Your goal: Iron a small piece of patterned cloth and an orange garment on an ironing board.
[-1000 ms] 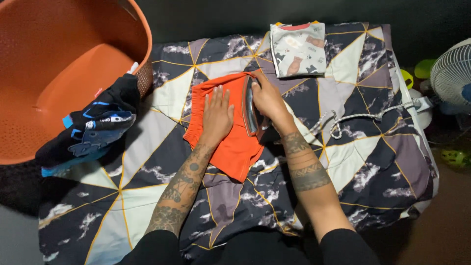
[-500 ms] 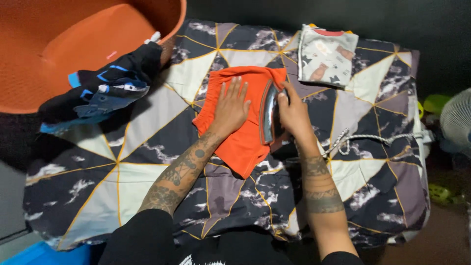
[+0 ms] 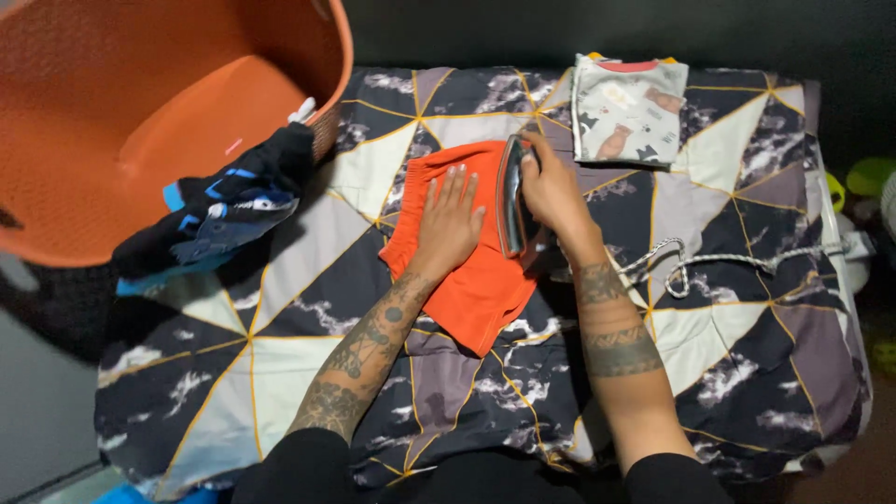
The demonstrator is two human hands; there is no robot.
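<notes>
Orange shorts (image 3: 485, 285) lie flat on a patterned sheet (image 3: 271, 327) of dark, grey and cream triangles. My left hand (image 3: 449, 227) presses palm down on the shorts with fingers spread. My right hand (image 3: 553, 189) grips the handle of a clothes iron (image 3: 511, 196), which rests on the right side of the shorts near the waistband. A white braided cord (image 3: 709, 261) trails from the iron to the right edge.
A large orange laundry basket (image 3: 84, 215) stands at the upper left. A black and blue garment (image 3: 224, 210) hangs over its rim onto the sheet. A folded grey printed cloth (image 3: 627, 107) lies at the top. Green objects (image 3: 870, 175) sit beyond the right edge.
The iron has slid a little toward the waistband end of the shorts under my right hand. My left hand stays flat on the fabric. The view has shifted.
</notes>
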